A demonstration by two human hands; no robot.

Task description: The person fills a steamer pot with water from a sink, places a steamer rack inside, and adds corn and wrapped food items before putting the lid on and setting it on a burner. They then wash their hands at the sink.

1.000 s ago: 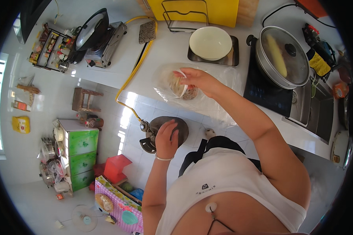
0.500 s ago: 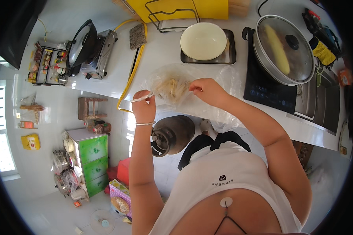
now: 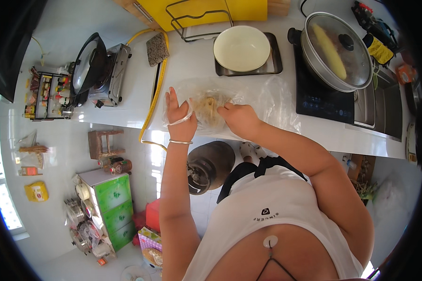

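Note:
In front of me on the counter lies a thin clear plastic bag [image 3: 274, 100], crumpled and spread out. Pale brownish, stringy food [image 3: 211, 108] shows inside it; its exact kind is unclear. My left hand [image 3: 179, 114] is at the bag's left side, fingers stretched up and thumb apart, with a twisted whitish strip of the plastic across the palm. On the other side of the food, my right hand [image 3: 241, 121] is closed, thumb and fingers pinched on the bag's plastic, with the fingertips partly hidden.
A cream bowl [image 3: 242, 49] stands on a metal tray [image 3: 277, 56] behind the bag. To the right, a lidded pan [image 3: 335, 56] with a long yellow item inside sits on a black induction cooker [image 3: 323, 103]. A gas stove [image 3: 112, 77] is at left; a yellow hose [image 3: 160, 84] crosses the counter. Below stands a gas cylinder [image 3: 215, 161].
My left hand has moved right and its fingers have straightened, the plastic strip now across the palm. My right hand has shifted slightly down and left, its fingers closed against the bag.

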